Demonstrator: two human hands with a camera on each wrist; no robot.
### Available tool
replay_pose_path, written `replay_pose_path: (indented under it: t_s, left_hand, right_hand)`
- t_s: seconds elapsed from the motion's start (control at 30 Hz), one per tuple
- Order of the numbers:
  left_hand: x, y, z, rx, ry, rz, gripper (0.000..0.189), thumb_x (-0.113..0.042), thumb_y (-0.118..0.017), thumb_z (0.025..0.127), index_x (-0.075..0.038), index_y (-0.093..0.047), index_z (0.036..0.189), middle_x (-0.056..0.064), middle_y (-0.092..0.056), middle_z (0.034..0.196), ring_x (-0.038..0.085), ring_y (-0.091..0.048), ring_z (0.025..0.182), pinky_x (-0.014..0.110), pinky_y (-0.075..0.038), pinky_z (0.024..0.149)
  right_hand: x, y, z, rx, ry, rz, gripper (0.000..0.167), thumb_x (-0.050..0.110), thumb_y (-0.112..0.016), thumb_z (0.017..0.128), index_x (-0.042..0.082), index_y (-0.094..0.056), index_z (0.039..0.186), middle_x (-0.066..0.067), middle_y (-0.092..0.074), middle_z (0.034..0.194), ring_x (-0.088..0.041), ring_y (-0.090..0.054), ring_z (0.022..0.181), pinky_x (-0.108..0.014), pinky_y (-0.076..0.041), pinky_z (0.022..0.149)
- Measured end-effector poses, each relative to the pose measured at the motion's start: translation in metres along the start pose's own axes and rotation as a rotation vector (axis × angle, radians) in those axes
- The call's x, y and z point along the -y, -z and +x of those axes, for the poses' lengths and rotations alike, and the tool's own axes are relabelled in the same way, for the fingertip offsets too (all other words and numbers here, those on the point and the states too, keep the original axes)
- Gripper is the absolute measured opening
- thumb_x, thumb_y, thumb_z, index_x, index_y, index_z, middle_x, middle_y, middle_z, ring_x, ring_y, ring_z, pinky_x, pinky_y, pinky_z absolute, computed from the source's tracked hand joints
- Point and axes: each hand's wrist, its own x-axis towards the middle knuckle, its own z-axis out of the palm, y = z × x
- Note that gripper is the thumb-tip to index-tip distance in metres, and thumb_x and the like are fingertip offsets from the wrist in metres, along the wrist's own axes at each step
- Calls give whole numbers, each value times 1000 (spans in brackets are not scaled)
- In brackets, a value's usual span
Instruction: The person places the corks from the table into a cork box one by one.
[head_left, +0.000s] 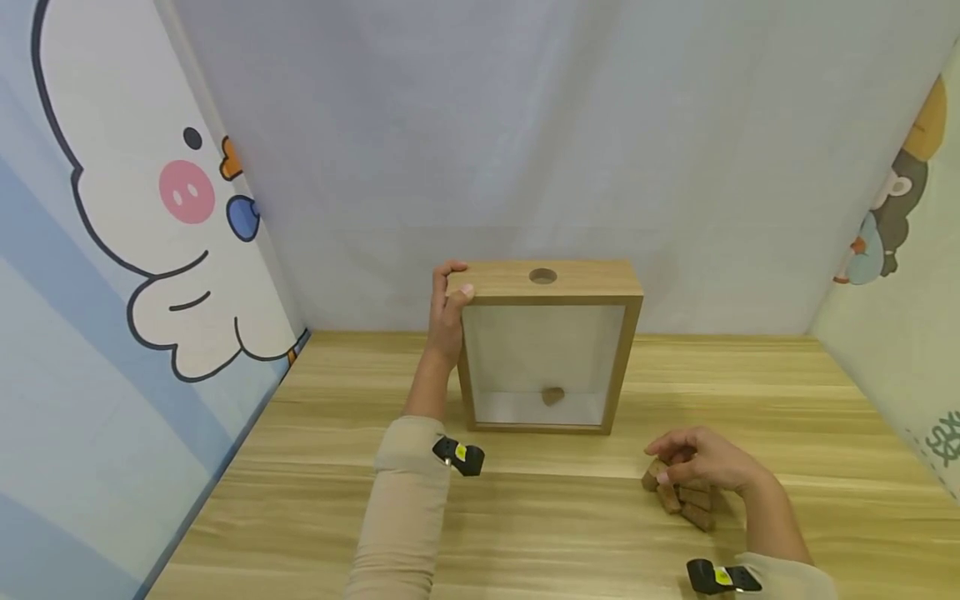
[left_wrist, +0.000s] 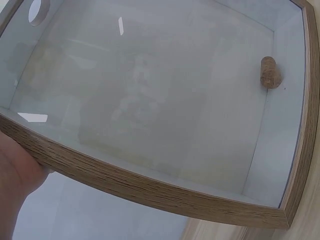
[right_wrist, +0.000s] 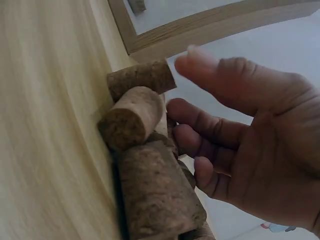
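A wooden shadow box frame (head_left: 555, 287) with a glass front and a round hole in its top stands upright on the table. At its upper left corner my left hand (head_left: 447, 321) grips the frame, thumb on the top near the front edge and fingers towards the back. Cork (left_wrist: 268, 72) lies on the white floor inside, behind the glass. To the right of the frame, my right hand (head_left: 712, 460) hovers over a small pile of loose corks (head_left: 693, 500). Its thumb and fingertips are right beside the uppermost corks (right_wrist: 142, 77), fingers loosely bent and parted.
The wood-grain table (head_left: 315, 500) ends at a pale curtain (head_left: 487, 150) behind the frame. A cartoon-printed panel (head_left: 127, 250) borders the left side, and another printed panel (head_left: 892, 292) borders the right.
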Motion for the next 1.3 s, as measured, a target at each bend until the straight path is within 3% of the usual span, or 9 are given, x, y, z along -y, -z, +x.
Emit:
replay_pose_path:
  t_s: [0.2, 0.37, 0.5, 0.6, 0.87, 1.1, 1.3]
  left_hand:
    - [19, 4, 6, -1, -9, -20, 50, -28, -42, 82, -3, -33, 125, 12, -20, 140, 19, -32, 94, 40, -26, 83]
    - [22, 4, 6, -14, -14, -20, 52, -33, -44, 81, -7, -35, 124, 9, -23, 139, 20, -34, 82, 42, -28, 77]
    - [22, 3, 5, -29, -11, -18, 51, -35, -45, 80, -7, -36, 122, 10, -26, 137, 27, -35, 75, 42, -30, 73]
    - [23, 3, 6, -35, -17, -19, 52, -35, -45, 80, -7, -36, 122, 9, -27, 135, 30, -34, 76, 42, -30, 75]
    - [23, 4, 6, -20, -23, -28, 52, -31, -44, 82, -5, -35, 125, 11, -22, 140, 20, -34, 81, 40, -27, 79]
    - [4, 0, 1, 1, -12, -54, 51, -23, -43, 82, 2, -32, 124, 18, -24, 135, 13, -39, 70, 39, -31, 73]
    - [-13, -2, -6, -5, 4, -45, 50, -22, -42, 81, 3, -31, 123, 14, -24, 136, 11, -38, 69, 40, -30, 76]
  right_hand:
    - [-2, -5, 4, -21, -26, -28, 29, 7, -70, 79, -8, -65, 102, -15, -62, 99, -20, -56, 81, -28, -47, 68]
    - [0, -7, 4, -48, -49, -34, 24, 7, -70, 79, -6, -67, 98, -12, -60, 97, -22, -55, 84, -28, -47, 70]
    - [5, -7, 0, -96, -59, -71, 24, 12, -71, 80, -2, -68, 99, -11, -61, 98, -22, -54, 84, -29, -46, 70]
    - [11, -6, -3, -132, -45, -91, 26, 14, -71, 80, -2, -67, 100, -12, -61, 101, -22, -54, 85, -30, -46, 70]
    - [27, -15, 1, -219, -36, -5, 27, 13, -64, 87, -4, -61, 107, -12, -62, 100, -25, -57, 90, -32, -48, 73]
    - [40, -29, 15, -309, 41, 132, 22, 10, -59, 90, -5, -55, 105, -16, -59, 104, -26, -59, 91, -32, -48, 76]
    - [56, -31, 31, -282, 187, 255, 17, 2, -51, 93, -10, -45, 104, -20, -50, 100, -22, -59, 91, -37, -50, 77]
